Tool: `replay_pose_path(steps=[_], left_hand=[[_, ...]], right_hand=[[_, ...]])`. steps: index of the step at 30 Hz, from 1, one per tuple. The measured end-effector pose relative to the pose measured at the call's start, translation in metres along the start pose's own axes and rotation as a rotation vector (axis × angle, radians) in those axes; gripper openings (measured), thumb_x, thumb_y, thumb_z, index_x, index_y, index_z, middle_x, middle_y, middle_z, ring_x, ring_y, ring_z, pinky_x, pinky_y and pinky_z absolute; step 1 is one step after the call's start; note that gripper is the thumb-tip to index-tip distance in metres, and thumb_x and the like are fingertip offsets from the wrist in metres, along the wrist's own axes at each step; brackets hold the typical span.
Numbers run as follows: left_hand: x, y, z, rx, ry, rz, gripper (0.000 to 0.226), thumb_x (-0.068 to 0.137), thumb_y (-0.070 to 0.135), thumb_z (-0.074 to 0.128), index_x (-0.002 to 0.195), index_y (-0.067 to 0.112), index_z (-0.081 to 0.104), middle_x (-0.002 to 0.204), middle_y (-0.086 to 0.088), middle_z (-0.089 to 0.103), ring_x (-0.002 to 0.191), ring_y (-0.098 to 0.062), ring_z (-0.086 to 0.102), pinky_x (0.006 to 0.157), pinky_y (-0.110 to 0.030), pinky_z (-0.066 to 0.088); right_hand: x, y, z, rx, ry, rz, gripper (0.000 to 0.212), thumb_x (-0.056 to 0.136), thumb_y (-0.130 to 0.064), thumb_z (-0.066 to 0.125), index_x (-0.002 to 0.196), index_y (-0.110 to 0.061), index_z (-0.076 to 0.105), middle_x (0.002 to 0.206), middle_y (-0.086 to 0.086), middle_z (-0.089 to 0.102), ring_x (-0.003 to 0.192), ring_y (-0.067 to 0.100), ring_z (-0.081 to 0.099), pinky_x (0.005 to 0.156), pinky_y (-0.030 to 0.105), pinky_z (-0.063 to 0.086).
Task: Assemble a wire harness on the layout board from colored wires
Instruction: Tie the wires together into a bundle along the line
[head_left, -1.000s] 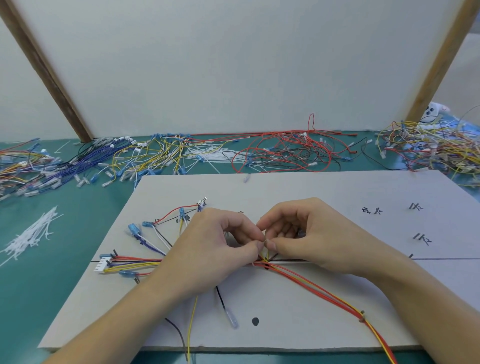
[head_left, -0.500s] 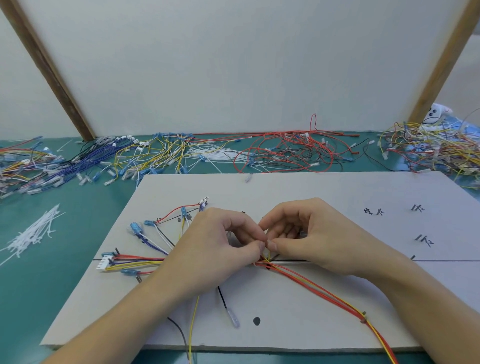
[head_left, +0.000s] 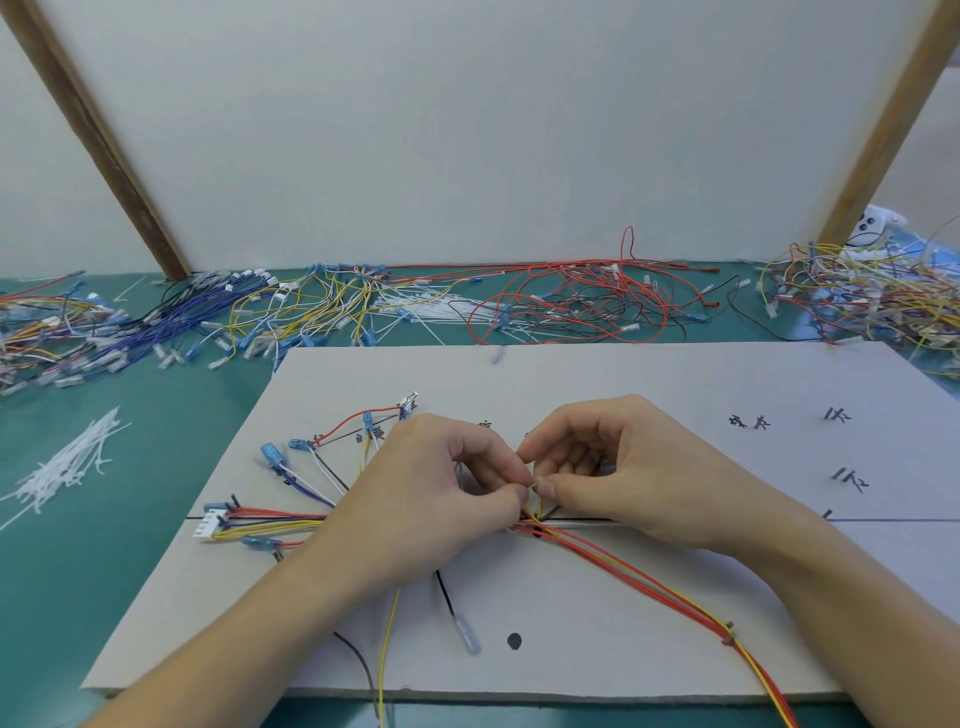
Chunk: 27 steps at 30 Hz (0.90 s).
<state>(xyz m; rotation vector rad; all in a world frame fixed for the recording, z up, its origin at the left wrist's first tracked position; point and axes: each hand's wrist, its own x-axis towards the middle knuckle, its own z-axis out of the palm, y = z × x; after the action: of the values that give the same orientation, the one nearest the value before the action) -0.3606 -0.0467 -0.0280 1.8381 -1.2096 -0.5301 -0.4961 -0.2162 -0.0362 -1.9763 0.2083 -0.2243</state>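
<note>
The grey layout board (head_left: 649, 384) lies flat on the green table. A wire harness (head_left: 275, 522) fans out on its left half, with red, yellow, purple and white wires ending in blue terminals and a white connector (head_left: 210, 524). My left hand (head_left: 421, 499) and my right hand (head_left: 618, 467) meet at the board's middle. Both pinch a thin tie or wire end where the bundle crosses the drawn line; which it is I cannot tell. A red and yellow wire run (head_left: 649, 582) leaves this point toward the lower right, bound by a small tie (head_left: 729, 635).
Loose wire piles line the table's back: blue and yellow (head_left: 218, 317), red and black (head_left: 576, 306), and mixed (head_left: 857, 296) at the right. White cable ties (head_left: 72, 467) lie left of the board. Handwritten marks (head_left: 748, 422) sit on the board's right.
Both hands stay at the same spot on the bundle. The fingertips have shifted slightly, with a small gap now showing between the two pinches.
</note>
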Motion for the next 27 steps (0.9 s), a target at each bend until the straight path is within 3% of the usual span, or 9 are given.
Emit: replay_pose_path(steps=[11, 18, 22, 27], left_hand=[[0.0009, -0.0017, 0.0009, -0.002, 0.005, 0.019, 0.016, 0.083, 0.011, 0.079, 0.079, 0.026, 0.080, 0.070, 0.010, 0.075, 0.053, 0.005, 0.059, 0.054, -0.004, 0.040], [-0.0006, -0.0012, 0.0005, -0.007, -0.020, 0.029, 0.020, 0.083, 0.008, 0.077, 0.079, 0.027, 0.081, 0.058, 0.018, 0.067, 0.045, 0.006, 0.052, 0.046, -0.002, 0.032], [0.0014, -0.0046, 0.0018, -0.002, 0.005, 0.001, 0.015, 0.084, 0.016, 0.077, 0.081, 0.030, 0.080, 0.072, 0.010, 0.076, 0.053, 0.004, 0.058, 0.054, -0.007, 0.039], [0.0010, -0.0050, 0.0026, -0.018, 0.041, 0.009, 0.014, 0.083, 0.016, 0.079, 0.080, 0.029, 0.079, 0.069, 0.009, 0.074, 0.049, 0.005, 0.054, 0.050, -0.004, 0.036]], right_hand=[[0.0002, 0.0000, 0.0000, 0.011, -0.012, 0.009, 0.024, 0.087, -0.003, 0.076, 0.103, -0.021, 0.076, 0.083, 0.005, 0.076, 0.067, 0.009, 0.059, 0.062, 0.021, 0.049], [0.0002, 0.0004, 0.0001, -0.004, -0.003, 0.013, 0.024, 0.086, -0.003, 0.075, 0.101, -0.021, 0.076, 0.083, 0.004, 0.076, 0.068, 0.008, 0.060, 0.063, 0.021, 0.050], [0.0005, -0.0006, 0.0002, -0.010, -0.016, 0.016, 0.022, 0.087, -0.003, 0.076, 0.102, -0.020, 0.076, 0.085, 0.005, 0.076, 0.070, 0.008, 0.061, 0.065, 0.022, 0.050], [0.0004, -0.0015, 0.0000, -0.012, -0.016, 0.020, 0.022, 0.088, -0.001, 0.074, 0.103, -0.017, 0.076, 0.085, 0.005, 0.077, 0.069, 0.007, 0.061, 0.064, 0.020, 0.049]])
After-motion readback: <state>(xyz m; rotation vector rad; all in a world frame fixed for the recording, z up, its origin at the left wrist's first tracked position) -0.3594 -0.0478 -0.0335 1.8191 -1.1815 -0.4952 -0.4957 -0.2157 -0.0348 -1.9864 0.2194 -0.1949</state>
